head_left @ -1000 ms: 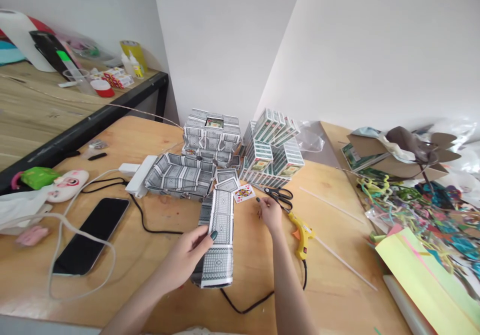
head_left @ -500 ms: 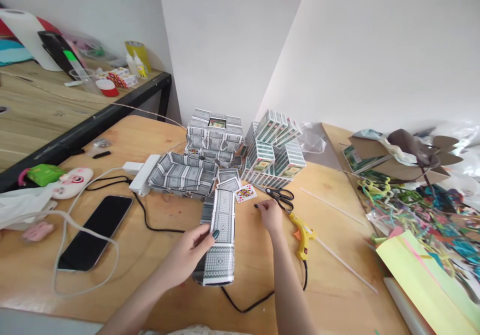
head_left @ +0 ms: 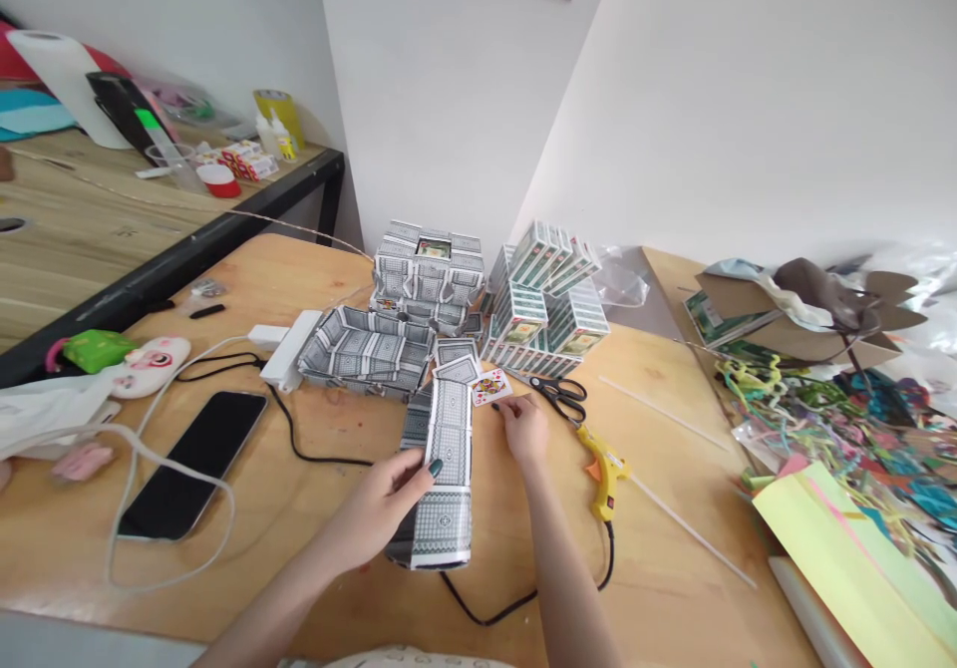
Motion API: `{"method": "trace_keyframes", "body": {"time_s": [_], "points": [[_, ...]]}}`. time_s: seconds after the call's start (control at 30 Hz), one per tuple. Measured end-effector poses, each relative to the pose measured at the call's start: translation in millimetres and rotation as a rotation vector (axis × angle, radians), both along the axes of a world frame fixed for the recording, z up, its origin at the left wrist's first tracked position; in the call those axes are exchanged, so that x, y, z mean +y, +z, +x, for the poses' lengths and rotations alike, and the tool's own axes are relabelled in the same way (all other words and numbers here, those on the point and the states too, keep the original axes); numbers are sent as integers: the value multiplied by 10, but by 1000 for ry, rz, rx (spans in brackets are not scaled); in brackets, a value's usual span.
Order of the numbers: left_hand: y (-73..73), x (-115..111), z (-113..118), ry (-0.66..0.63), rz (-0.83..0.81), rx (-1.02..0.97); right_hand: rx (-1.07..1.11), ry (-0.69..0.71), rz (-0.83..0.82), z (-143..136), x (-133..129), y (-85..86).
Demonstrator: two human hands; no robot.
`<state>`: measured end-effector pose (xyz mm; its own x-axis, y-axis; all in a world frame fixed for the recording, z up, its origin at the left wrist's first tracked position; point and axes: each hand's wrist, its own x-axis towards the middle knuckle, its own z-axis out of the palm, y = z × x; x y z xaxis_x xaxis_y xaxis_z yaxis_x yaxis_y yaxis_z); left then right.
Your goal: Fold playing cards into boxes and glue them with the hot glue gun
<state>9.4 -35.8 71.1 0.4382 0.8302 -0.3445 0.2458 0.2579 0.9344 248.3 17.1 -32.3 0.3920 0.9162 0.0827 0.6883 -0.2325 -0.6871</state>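
My left hand (head_left: 404, 489) is closed on the near part of a long panel made of playing cards (head_left: 449, 449), with grey patterned backs outward. The panel is tilted, and its dark underside shows at the left. My right hand (head_left: 527, 431) reaches down at the table, fingers bent and slightly apart, by the lower edge of a face-up playing card (head_left: 491, 387). Whether its fingertips touch that card I cannot tell. Face-down cards (head_left: 456, 361) lie just beyond the panel. Behind them stand an open tray built of cards (head_left: 366, 349) and a larger card-covered box (head_left: 429, 269).
Stacked card packs (head_left: 542, 299) stand behind my right hand. Black scissors (head_left: 560, 394) and a yellow glue gun (head_left: 604, 471) with its cord lie to the right. A phone (head_left: 192, 464), white cable and power strip (head_left: 293, 349) sit left. Craft scraps (head_left: 829, 399) cover the right side.
My right hand has moved left and slightly forward, from beside the scissors to the face-up card. My left hand still holds the card panel, which has barely shifted.
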Motion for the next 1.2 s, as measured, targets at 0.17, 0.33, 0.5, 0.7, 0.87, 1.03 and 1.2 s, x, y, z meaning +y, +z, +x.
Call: {"method": "trace_keyframes", "body": {"time_s": [0.17,0.33,0.5,0.7,0.87,1.03,1.2], "points": [[7,-37,43,46,64,44,0,133,36,-57,-15,181],[-7,-72,92,106,118,66,32,288,207,-298,275,820],[-22,-116,178,177,133,61,12,323,635,-612,1037,1561],[37,-194,205,232,164,111,177,440,495,-633,1460,1496],[142,-186,143,98,194,132,25,479,182,-303,931,984],[179,-288,244,57,212,222,-119,573,62,-14,344,473],[186,-364,387,38,168,207,-248,635,-38,120,122,196]]}}
